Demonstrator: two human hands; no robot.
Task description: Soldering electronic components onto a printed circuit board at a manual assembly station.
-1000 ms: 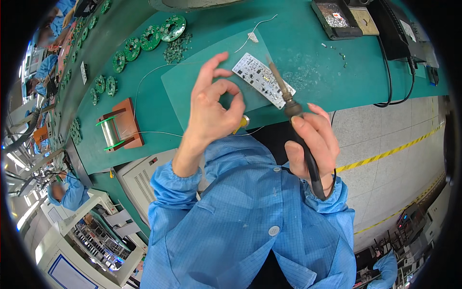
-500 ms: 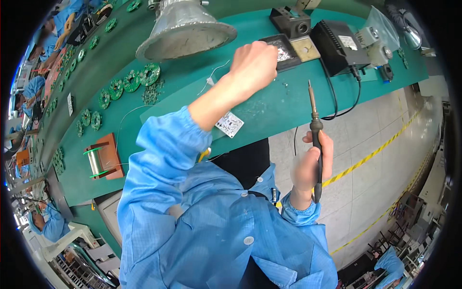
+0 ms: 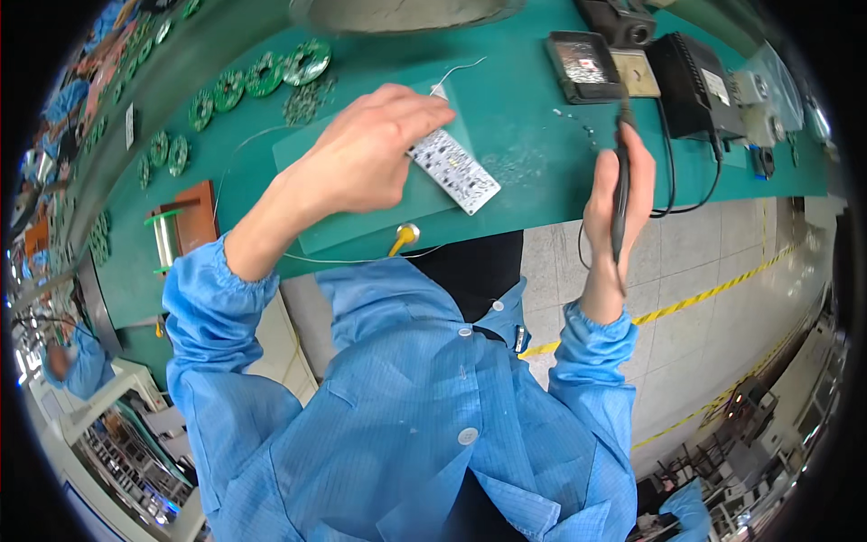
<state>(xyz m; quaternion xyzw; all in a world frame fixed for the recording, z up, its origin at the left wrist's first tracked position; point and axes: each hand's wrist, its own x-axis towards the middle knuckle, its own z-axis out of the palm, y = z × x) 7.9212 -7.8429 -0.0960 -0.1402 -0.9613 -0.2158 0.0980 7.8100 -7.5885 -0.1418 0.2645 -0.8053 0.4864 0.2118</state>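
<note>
My left hand [image 3: 370, 149] bends over the upper left end of a white circuit board [image 3: 459, 173] dotted with small dark parts. Its fingers are drawn together, and whatever is under the fingertips is hidden. Beside the fingertips, a white tag-like piece with a thin wire [image 3: 462, 67] lies on the mat. My right hand [image 3: 619, 194] is closed round the dark handle of a soldering iron [image 3: 620, 203], held upright near the table's front edge. The iron's front end is blurred and points up toward a black tray [image 3: 585, 68] with shiny metal in it.
Green ring-shaped boards [image 3: 265, 75] and a heap of small parts [image 3: 309, 101] lie at the far left. A solder spool [image 3: 164, 239] stands on a brown holder. At the right are a sponge [image 3: 635, 74], a black power unit [image 3: 695, 86] and its cables. A metal hood [image 3: 406, 14] hangs above.
My left hand has moved from the black tray back left to the circuit board. My right hand has raised the soldering iron toward the table. The view has shifted.
</note>
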